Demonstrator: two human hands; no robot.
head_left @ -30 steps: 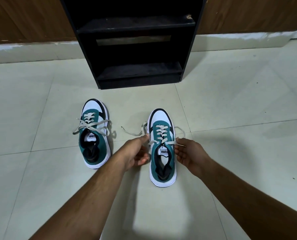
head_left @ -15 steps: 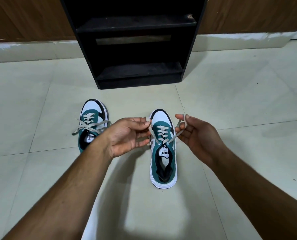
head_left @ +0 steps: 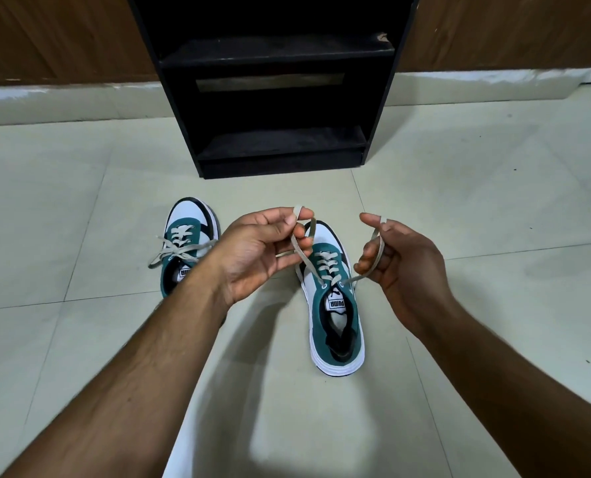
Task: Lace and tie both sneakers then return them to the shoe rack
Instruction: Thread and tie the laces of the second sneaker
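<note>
Two green, white and black sneakers stand on the tiled floor, toes toward the rack. The right sneaker (head_left: 335, 315) is laced, and its two beige lace ends are lifted off the floor. My left hand (head_left: 259, 251) pinches the left lace end (head_left: 299, 243), folded into a loop above the toe. My right hand (head_left: 401, 267) grips the right lace end (head_left: 373, 251), which runs taut to the top eyelet. The left sneaker (head_left: 183, 250) sits further left, partly hidden by my left forearm, its laces lying loosely crossed over its sides.
A black shoe rack (head_left: 273, 84) with two bare shelves stands straight ahead against a wood-panelled wall (head_left: 56, 39) with a white skirting. Pale floor tiles (head_left: 459, 188) spread on all sides of the shoes.
Both hands rose from the sides of the right sneaker, lifting its lace ends up and apart. The left lace end is now folded into a loop in my left hand.
</note>
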